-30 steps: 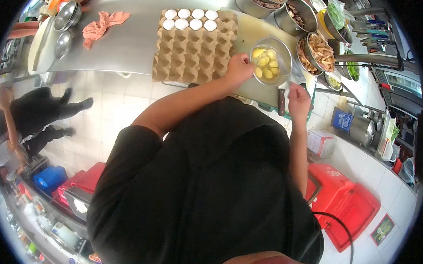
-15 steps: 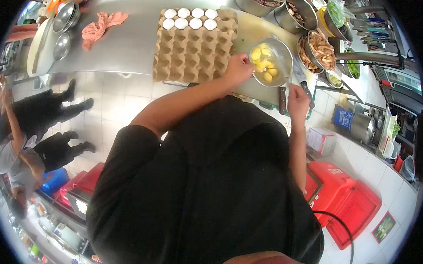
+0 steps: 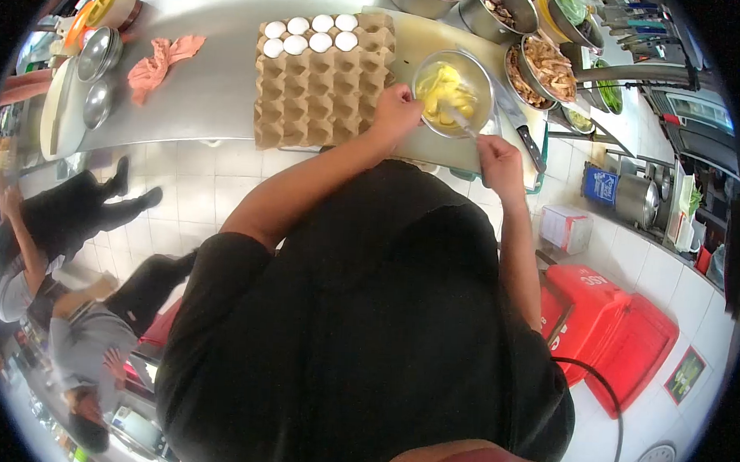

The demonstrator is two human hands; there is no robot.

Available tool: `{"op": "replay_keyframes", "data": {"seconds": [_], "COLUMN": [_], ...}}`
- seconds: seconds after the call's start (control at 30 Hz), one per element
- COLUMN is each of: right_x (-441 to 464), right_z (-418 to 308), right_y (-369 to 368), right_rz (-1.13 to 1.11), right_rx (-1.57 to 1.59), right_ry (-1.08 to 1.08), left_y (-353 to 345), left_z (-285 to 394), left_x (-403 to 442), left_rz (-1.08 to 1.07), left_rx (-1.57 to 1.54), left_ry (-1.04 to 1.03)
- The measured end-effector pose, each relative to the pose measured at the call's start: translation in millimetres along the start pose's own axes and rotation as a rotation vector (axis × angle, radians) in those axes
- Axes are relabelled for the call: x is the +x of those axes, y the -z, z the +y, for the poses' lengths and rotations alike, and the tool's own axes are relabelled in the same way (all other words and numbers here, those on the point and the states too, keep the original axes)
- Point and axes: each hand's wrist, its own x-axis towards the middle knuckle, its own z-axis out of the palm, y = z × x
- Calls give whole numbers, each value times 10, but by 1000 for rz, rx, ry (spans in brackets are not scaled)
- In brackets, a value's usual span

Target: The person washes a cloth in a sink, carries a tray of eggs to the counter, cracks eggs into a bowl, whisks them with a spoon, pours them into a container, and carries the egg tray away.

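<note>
A metal bowl point(image 3: 481, 81) holds yellow egg, several yolks partly mixed, on the cutting board near the front edge. My left hand point(image 3: 398, 110) is closed on the bowl's left rim. My right hand point(image 3: 501, 161), at the bowl's lower right, is closed around a pale, slim utensil point(image 3: 460, 119) that reaches into the egg. Motion blurs its end, so its exact kind cannot be made out. To the left lies a cardboard egg tray point(image 3: 313, 105) with white eggs point(image 3: 320, 41) in its two far rows; its other cups are bare.
A knife point(image 3: 530, 147) lies right of the bowl on the cutting board point(image 3: 411, 39). Metal pots point(image 3: 499, 14) and a bowl of sliced food point(image 3: 549, 67) stand behind. A pink cloth point(image 3: 158, 65) and metal bowls point(image 3: 97, 103) are farther left. Two people point(image 3: 105, 343) are at lower left.
The utensil now reaches into the bowl, and the yolks look more broken and smeared. My right hand has moved closer to the bowl. One person at lower left has shifted. The whole view has moved slightly.
</note>
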Motion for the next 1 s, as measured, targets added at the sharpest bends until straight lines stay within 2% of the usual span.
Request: {"op": "replay_keyframes", "data": {"seconds": [0.07, 0.1, 0.2, 0.23, 0.33, 0.37, 0.47, 0.5, 0.6, 0.63, 0.73, 0.77, 0.87, 0.9, 1.0], "right_x": [-59, -30, -33, -48, -74, -63, -99, -124, -41, -36, -144, -115, -24, -75, -106], "right_z": [-1, -4, -96, 36, -66, -179, -28, -43, 9, 152, -5, 32, 68, 29, -76], "right_y": [-34, -53, 36, -2, -13, 42, 30, 33, 25, 28, 19, 3, 48, 20, -39], "right_rz": [-78, 86, -1, -78, 177, 264, -91, -120, 259, 120, -109, 30, 56, -23, 41], "right_rx": [285, 217, -79, 58, 100, -149, 57, 229, -137, -39, 233, 254, -86, -20, 291], "right_ry": [-102, -88, -16, 2, -52, -41, -62, -147, -80, -3, -98, -96, -126, -33, -80], "left_y": [18, 4, 5, 14, -13, -12, -28, -31, -19, -28, -33, -39, -64, -47, -57], "left_z": [27, 63, 67, -11, -2, 11, 95, 87, -14, -45, 19, 43, -68, -48, -45], "left_x": [-12, -24, -54, 9, 7, -36, -58, -48, -14, -4, -24, -21, 32, 42, 22], "left_rz": [8, 14, 29, 20, 14, 21, 53, 46, 47, 49, 75, 95, 85, 84, 60], "left_rx": [16, -9, -41, -25, -36, -47, -31, -13, 7, 3, 15, 16, 41, 31, 33], "left_ry": [6, 8, 18, 11, -8, -9, 14, 8, 0, -2, -34, -47, -38, -43, -57]}}
